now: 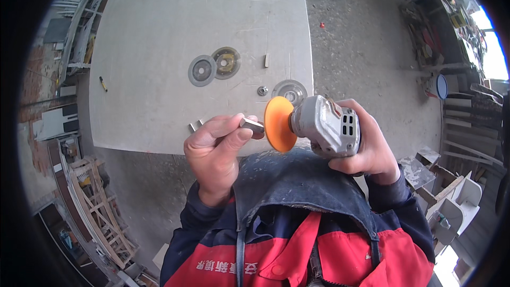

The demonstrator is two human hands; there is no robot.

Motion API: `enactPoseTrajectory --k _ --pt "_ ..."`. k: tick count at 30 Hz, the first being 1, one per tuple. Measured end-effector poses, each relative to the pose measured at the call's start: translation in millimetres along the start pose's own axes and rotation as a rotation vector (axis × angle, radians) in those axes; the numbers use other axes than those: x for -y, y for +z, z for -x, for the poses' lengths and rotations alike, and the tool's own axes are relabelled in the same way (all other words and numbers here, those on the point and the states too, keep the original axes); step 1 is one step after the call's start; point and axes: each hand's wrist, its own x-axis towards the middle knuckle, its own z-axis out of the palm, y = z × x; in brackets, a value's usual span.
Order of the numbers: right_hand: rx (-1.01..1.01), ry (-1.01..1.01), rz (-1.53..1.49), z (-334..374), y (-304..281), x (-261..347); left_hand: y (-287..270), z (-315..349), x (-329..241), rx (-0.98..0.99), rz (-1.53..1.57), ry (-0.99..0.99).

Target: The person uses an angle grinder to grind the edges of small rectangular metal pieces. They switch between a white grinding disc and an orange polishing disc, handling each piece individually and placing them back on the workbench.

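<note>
My right hand is wrapped round the grey body of an angle grinder. An orange disc is mounted on the grinder's spindle and faces left. Between the thumb and fingers of my left hand is a small grey rectangular block, its end close to the disc's face. Whether block and disc touch, I cannot tell. Past the grinder, a grey cutting disc lies on the table, with a small metal flange nut left of it.
Two overlapping discs lie farther back on the pale table. A small block stands near its right side, a yellow-black marker near its left edge. Racks of boards line the left; a bucket stands at right.
</note>
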Motion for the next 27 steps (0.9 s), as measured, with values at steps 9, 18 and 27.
enactPoseTrajectory --k 9,18,27 --pt "-0.203 0.059 -0.184 10.1 -16.3 -14.3 -7.7 -1.9 -5.8 0.17 0.182 -0.336" --pt "-0.261 -0.008 -0.207 17.3 -17.2 -14.8 -33.1 -9.3 1.2 0.912 -0.521 -0.474" --pt "-0.17 0.006 -0.232 23.6 -1.2 1.2 -30.5 -17.2 -1.7 0.364 0.084 -0.338"
